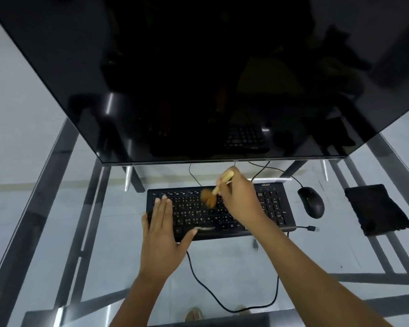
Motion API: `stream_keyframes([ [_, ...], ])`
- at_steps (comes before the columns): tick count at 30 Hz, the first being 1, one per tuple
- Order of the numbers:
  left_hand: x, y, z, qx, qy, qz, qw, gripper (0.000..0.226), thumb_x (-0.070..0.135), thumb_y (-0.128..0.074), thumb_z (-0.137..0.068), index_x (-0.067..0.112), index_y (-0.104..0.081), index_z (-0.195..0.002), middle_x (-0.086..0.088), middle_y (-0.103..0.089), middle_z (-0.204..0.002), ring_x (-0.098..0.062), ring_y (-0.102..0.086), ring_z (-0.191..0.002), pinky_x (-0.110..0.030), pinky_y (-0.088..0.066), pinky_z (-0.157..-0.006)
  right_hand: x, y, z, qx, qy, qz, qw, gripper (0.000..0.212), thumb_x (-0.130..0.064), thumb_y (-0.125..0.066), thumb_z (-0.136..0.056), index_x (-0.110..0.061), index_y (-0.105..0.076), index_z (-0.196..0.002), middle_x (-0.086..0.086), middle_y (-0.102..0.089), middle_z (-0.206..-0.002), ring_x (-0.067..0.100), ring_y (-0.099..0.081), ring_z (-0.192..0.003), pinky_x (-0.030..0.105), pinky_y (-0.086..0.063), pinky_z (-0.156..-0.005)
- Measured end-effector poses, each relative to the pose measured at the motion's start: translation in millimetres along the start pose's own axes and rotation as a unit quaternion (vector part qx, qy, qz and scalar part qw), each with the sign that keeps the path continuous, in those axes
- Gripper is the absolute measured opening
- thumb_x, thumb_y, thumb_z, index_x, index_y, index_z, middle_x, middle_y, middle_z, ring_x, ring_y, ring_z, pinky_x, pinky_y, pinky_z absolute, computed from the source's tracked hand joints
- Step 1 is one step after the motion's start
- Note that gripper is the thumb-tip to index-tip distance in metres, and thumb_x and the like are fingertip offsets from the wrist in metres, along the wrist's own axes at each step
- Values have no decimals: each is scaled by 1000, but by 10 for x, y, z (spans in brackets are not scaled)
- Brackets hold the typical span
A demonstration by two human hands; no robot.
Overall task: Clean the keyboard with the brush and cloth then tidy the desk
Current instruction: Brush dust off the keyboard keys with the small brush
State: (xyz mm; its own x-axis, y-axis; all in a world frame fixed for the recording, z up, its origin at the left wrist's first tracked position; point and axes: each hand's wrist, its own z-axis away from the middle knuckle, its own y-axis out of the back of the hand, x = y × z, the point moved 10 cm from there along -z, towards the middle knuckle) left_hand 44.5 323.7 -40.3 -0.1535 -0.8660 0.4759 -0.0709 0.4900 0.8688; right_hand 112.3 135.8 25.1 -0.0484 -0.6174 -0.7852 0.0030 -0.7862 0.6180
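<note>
With my left hand (162, 228) pressed flat, fingers straight, on the keyboard (273, 210) at mid-desk, my right hand (240, 200) pinches the brush (216, 188) by its stiff, light wooden handle, soft bristles yielding on the keys.

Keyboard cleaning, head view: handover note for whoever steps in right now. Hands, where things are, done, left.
Left hand: open, flat, fingers straight, pressing on the left end of the keyboard.
Right hand: grips the brush by its pale handle, bristles down on the keys near the middle of the keyboard, blurred.
Cloth: dark, lying on the glass desk at far right, beyond the mouse, untouched.
Done: brushing is under way; how much of the keyboard is covered cannot be told.
Left: finish brushing, wipe with the cloth, then tidy the desk, including the loose cable at the front.
</note>
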Motion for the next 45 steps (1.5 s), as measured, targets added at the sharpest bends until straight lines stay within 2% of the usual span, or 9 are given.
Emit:
stream_keyframes([
  [7, -467, 66, 111, -4, 70, 36, 997, 109, 82, -40, -75, 9, -16, -151, -2, -15, -159, -9, 3, -147, -44, -2, -120, -264, -440, -12, -131, -2, 2, 991, 9, -19, -46, -100, -11, -50, -99, 1, -69, -81, 6, -68, -71, 38, -59, -70],
  [11, -548, 5, 167, -23, 77, 86, 993, 115, 85, -43, -70, 12, -11, -152, -2, -17, -159, -7, 1, -146, -37, 1, -120, -383, -252, -79, -1, 34, 31, 999, 8, -20, -44, -100, -13, -47, -101, -3, -65, -80, 6, -63, -69, 24, -54, -60],
  [15, -595, 46, 196, -17, 72, 97, 993, 111, 80, -50, -69, 15, -13, -151, -1, -21, -158, -1, 1, -143, -31, -1, -118, -360, -639, 8, -140, -9, 9, 990, 11, -20, -47, -100, -9, -50, -101, -6, -66, -81, 7, -68, -67, 30, -59, -64],
  [20, -576, 86, 217, -5, 84, 127, 988, 106, 71, -63, -72, 16, -18, -151, 0, -23, -157, 11, 11, -135, -27, -1, -116, -484, -376, 39, -18, 36, 19, 999, 12, -24, -50, -98, -13, -48, -96, -8, -67, -74, 4, -66, -68, 16, -48, -57],
  [25, -599, 152, 251, 1, 101, 142, 985, 103, 57, -71, -74, 16, -17, -151, 7, -18, -154, 7, 10, -133, -25, -2, -114, -538, -817, 360, -169, 12, -8, 986, 8, -23, -58, -94, -17, -55, -92, -5, -69, -69, 5, -69, -66, 27, -58, -62],
  [30, -644, 107, 250, -11, 119, 135, 984, 106, 67, -65, -71, 20, -15, -151, 7, -14, -157, -5, 7, -141, -25, -2, -114, -653, -519, 351, -25, 53, 11, 998, 10, -21, -58, -94, -14, -54, -88, -9, -63, -64, -6, -61, -58, 12, -44, -48],
  [35, -605, 162, 243, 10, 95, 137, 986, 102, 61, -68, -73, 13, -21, -150, 7, -18, -154, 13, 12, -132, -20, 2, -114, -684, -1150, 539, -203, 31, 6, 979, 6, -25, -60, -93, -20, -57, -92, -4, -71, -77, 5, -69, -69, 27, -57, -62],
  [41, -632, 160, 254, 5, 109, 132, 985, 103, 63, -68, -72, 18, -19, -151, 0, -21, -157, -2, 5, -136, -28, -6, -114, -506, -333, 48, 0, 10, 72, 997, 8, -18, -53, -97, -11, -52, -91, -6, -61, -66, -1, -55, -47, 11, -40, -42],
  [45, -618, 155, 258, 10, 107, 131, 985, 103, 64, -68, -72, 18, -20, -151, 0, -21, -157, -4, 5, -137, -28, -6, -113, -598, -637, 85, -105, 6, 37, 994, 7, -19, -54, -96, -13, -53, -91, -2, -68, -72, 12, -69, -64, 27, -55, -52],
])
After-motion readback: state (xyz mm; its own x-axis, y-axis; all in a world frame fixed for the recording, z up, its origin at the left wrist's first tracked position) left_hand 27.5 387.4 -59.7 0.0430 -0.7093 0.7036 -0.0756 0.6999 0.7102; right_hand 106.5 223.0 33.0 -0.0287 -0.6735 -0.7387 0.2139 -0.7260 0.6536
